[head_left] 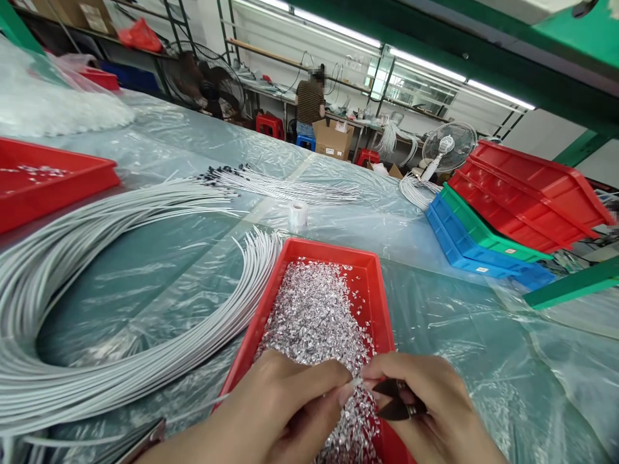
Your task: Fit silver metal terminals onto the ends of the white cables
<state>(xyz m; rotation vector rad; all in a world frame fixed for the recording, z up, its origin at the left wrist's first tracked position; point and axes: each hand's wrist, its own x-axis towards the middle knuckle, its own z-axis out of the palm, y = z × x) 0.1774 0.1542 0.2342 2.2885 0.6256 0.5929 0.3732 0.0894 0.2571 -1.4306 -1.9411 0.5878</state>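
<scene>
Over the near end of a red tray [338, 248] full of shredded silvery foil scraps [314, 303], my two hands meet fingertip to fingertip. My left hand [290, 403] is closed in a pinch on the end of a white cable [203, 407], which runs in from the left behind the wrist; a small pale tip shows between the fingers. Inside my right hand [430, 396] sits a pair of small snips [399, 399], their two dark pointed blades facing left. Its thumb and index finger pinch at the same pale tip.
A thick coil of white cables [29, 309] lies left of the tray. Behind are a tape roll [298, 214] and a bundle of black-ended cables [290, 188]. Stacked red, green and blue crates [522, 200] stand at right, another red tray [58, 187] at left. A person [310, 100] sits far back.
</scene>
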